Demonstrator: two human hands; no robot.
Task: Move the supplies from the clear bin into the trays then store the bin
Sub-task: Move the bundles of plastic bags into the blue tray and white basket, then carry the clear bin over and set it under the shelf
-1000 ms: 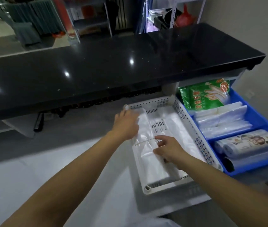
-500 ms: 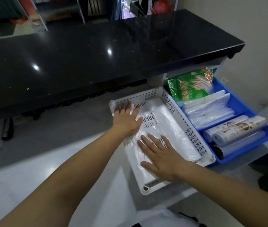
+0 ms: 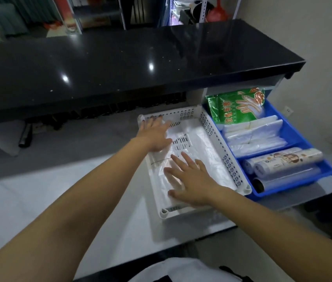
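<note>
Flattening plastic bags into the white tray.

I have my left hand (image 3: 154,135) and right hand (image 3: 189,180) both spread flat, gripping nothing, pressing the clear plastic bags (image 3: 205,157) on the floor of the white tray (image 3: 230,165) on the bench (image 3: 63,200). I'd press evenly outward so they lie level below the rim. The clear bin isn't visible to me; the blue tray (image 3: 295,135) beside looks full.
</note>
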